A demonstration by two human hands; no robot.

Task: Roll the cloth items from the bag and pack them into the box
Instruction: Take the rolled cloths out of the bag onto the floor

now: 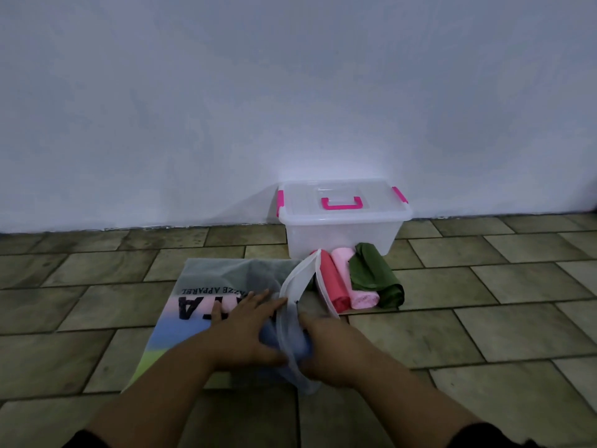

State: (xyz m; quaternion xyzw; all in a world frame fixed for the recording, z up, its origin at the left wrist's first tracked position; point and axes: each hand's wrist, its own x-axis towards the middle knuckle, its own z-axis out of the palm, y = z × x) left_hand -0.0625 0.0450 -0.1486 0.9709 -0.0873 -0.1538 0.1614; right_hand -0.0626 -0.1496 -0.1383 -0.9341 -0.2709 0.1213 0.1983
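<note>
Translucent, smooth plastic box (pixel 342 234) (glossy pink clips); in front of it matt cloth rolls (pixel 358 279); frosted plastic bag (pixel 226 276); dull stone-like floor tiles (pixel 517 286).

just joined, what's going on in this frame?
A person is working at the mouth of a translucent printed bag lying on the tiled floor. The left hand presses flat on the bag. The right hand is at its opening by a blue cloth, with its fingers hidden. A red roll, pink roll and green roll lie side by side in front of the box, whose lid is on. The box looks empty.
</note>
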